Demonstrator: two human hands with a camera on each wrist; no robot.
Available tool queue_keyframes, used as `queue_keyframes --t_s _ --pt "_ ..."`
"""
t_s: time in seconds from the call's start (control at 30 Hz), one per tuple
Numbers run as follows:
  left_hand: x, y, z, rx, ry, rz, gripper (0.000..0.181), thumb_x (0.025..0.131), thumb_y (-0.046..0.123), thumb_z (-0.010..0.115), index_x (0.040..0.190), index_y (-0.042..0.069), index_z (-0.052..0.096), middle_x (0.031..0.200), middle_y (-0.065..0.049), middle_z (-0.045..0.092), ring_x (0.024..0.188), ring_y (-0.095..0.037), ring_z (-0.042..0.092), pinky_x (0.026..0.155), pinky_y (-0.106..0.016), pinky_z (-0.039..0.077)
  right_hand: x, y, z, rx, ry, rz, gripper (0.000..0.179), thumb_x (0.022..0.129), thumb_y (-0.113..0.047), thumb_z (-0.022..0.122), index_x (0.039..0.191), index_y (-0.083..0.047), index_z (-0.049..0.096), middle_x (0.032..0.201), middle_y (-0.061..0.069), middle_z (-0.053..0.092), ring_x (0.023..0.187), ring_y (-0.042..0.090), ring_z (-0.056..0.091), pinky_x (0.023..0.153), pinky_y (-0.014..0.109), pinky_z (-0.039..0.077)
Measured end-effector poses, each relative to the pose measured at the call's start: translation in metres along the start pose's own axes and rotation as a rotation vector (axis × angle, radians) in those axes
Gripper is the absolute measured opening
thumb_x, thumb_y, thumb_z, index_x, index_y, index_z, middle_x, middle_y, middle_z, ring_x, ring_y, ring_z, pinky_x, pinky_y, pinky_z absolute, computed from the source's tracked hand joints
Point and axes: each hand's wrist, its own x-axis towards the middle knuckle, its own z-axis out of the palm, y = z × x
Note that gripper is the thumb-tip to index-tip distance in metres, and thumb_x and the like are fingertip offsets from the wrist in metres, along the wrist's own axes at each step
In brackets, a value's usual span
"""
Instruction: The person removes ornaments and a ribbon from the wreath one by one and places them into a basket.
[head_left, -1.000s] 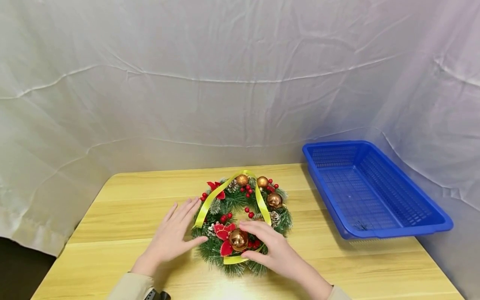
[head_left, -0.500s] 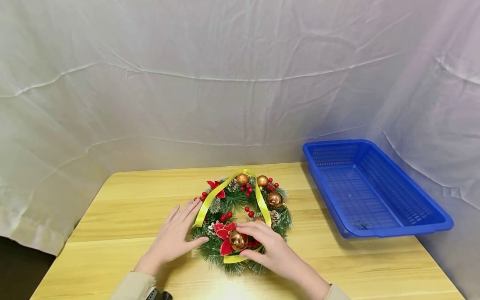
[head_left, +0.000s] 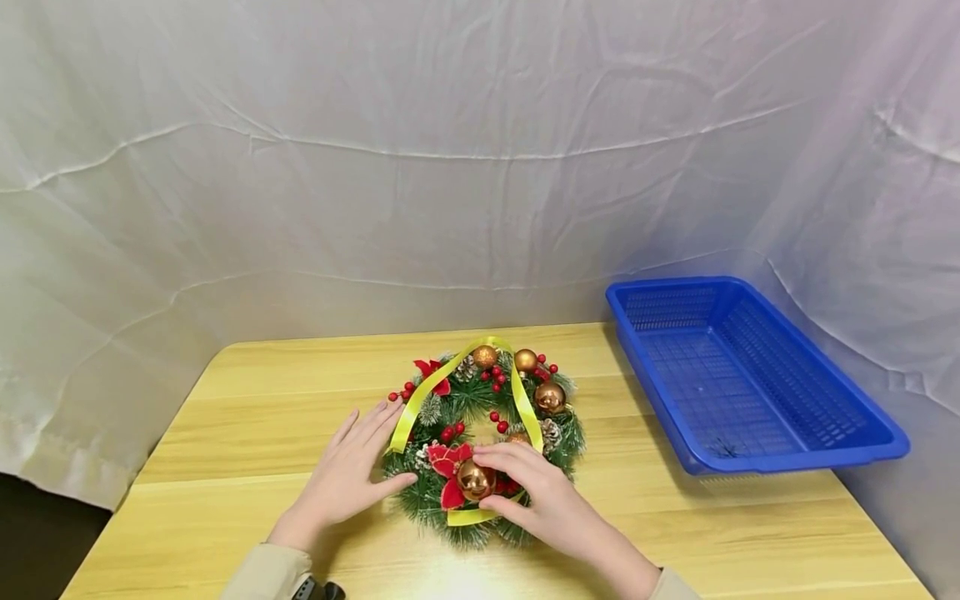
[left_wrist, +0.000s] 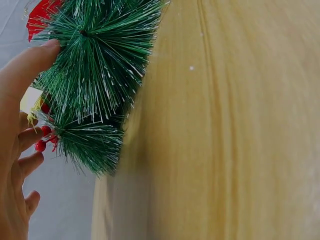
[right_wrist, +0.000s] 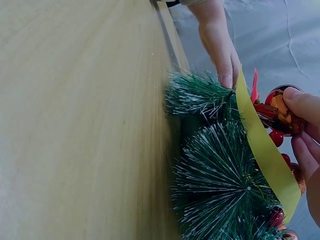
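A green Christmas wreath [head_left: 465, 533] lies on the table, trimmed with red berries, pine cones, baubles and a yellow ribbon [head_left: 408, 417]. My right hand [head_left: 551, 504] pinches a shiny copper bauble [head_left: 476, 481] at the wreath's near side, thumb and fingers on either side of it. A red poinsettia [head_left: 452, 493] sits just left of that bauble. On the wreath's left edge rests my left hand [head_left: 347, 475], fingers extended and thumb spread. In the left wrist view its thumb touches the pine needles [left_wrist: 95, 60], with the fingers beside small red berries [left_wrist: 41, 145].
A blue perforated basket [head_left: 675, 421] stands at the right of the wooden table [head_left: 247, 433], with a few dark needle bits on its floor. Pale grey cloth [head_left: 450, 225] hangs behind and along the sides.
My right hand has shifted slightly left and its fingertips have come in around the copper bauble. The left hand has barely moved, and the wreath stays in place.
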Motion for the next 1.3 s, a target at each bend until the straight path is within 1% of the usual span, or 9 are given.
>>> queue_keyframes --t_s 0.27,0.37,0.53,0.7,0.8,0.87,1.0,1.1,1.3 --pt "0.0 0.001 0.001 -0.014 0.004 -0.008 0.093 0.084 0.069 0.051 0.152 0.011 0.026 0.157 -0.002 0.023 0.144 -0.019 0.014 0.116 -0.044 0.001 0.005 -0.005 -0.005 -0.004 0.048 -0.059 0.05 0.084 -0.022 0.072 0.129 -0.008 0.057 0.131 0.005 0.057 0.118 0.021 0.054 0.1 0.035 0.044" --pt "-0.001 0.0 0.002 -0.016 0.012 -0.003 0.092 0.084 0.068 0.052 0.151 0.01 0.026 0.157 -0.002 0.023 0.144 -0.02 0.014 0.117 -0.044 0.002 0.007 -0.006 -0.009 0.009 0.061 -0.062 0.049 0.084 -0.021 0.072 0.129 -0.008 0.057 0.131 0.005 0.057 0.118 0.021 0.054 0.101 0.033 0.043" --pt "0.0 0.0 0.003 -0.019 0.028 0.011 0.092 0.084 0.066 0.054 0.151 0.009 0.027 0.156 -0.004 0.025 0.143 -0.022 0.017 0.117 -0.043 0.002 0.008 -0.008 -0.016 0.017 0.087 -0.05 0.049 0.083 -0.02 0.073 0.128 -0.009 0.057 0.129 0.005 0.058 0.118 0.021 0.054 0.101 0.032 0.042" --pt "-0.001 -0.001 0.003 -0.03 0.016 -0.002 0.092 0.084 0.066 0.054 0.152 0.011 0.025 0.157 -0.002 0.024 0.143 -0.023 0.018 0.117 -0.043 0.001 0.009 -0.008 -0.025 0.033 0.114 -0.034 0.05 0.081 -0.017 0.074 0.128 -0.009 0.058 0.129 0.006 0.058 0.117 0.022 0.054 0.102 0.031 0.042" --pt "-0.001 -0.001 0.004 -0.032 0.012 -0.004 0.092 0.084 0.066 0.054 0.152 0.011 0.025 0.157 -0.002 0.024 0.143 -0.023 0.018 0.116 -0.045 0.003 0.008 -0.006 -0.03 0.033 0.131 -0.024 0.051 0.08 -0.017 0.075 0.128 -0.01 0.058 0.13 0.005 0.058 0.118 0.022 0.054 0.103 0.03 0.041" --pt "-0.002 -0.001 0.004 -0.036 0.008 -0.007 0.091 0.085 0.066 0.054 0.152 0.011 0.025 0.157 -0.002 0.024 0.143 -0.021 0.017 0.116 -0.046 0.004 0.007 -0.004 -0.034 0.034 0.148 -0.027 0.051 0.08 -0.017 0.075 0.128 -0.009 0.058 0.13 0.007 0.058 0.118 0.022 0.054 0.103 0.029 0.04" --pt "-0.001 -0.001 0.004 -0.043 0.006 -0.009 0.091 0.085 0.065 0.055 0.152 0.012 0.025 0.157 -0.002 0.024 0.143 -0.024 0.019 0.116 -0.045 0.003 0.007 -0.002 -0.044 0.033 0.186 -0.026 0.053 0.079 -0.014 0.076 0.128 -0.007 0.058 0.128 0.01 0.058 0.118 0.021 0.054 0.104 0.028 0.039" --pt "-0.001 0.0 0.003 -0.045 0.004 -0.01 0.091 0.085 0.065 0.055 0.152 0.011 0.025 0.157 -0.002 0.024 0.143 -0.025 0.02 0.117 -0.042 0.001 0.005 -0.001 -0.051 0.022 0.202 0.002 0.053 0.078 -0.012 0.076 0.128 -0.008 0.058 0.128 0.011 0.058 0.119 0.02 0.053 0.105 0.026 0.037" --pt "-0.001 0.001 0.003 -0.051 0.001 -0.009 0.091 0.085 0.064 0.055 0.151 0.01 0.026 0.157 -0.003 0.024 0.143 -0.022 0.017 0.117 -0.041 -0.001 -0.003 0.006 -0.062 -0.004 0.224 0.053 0.055 0.074 -0.008 0.078 0.126 -0.007 0.059 0.127 0.01 0.059 0.119 0.017 0.053 0.103 0.025 0.038"
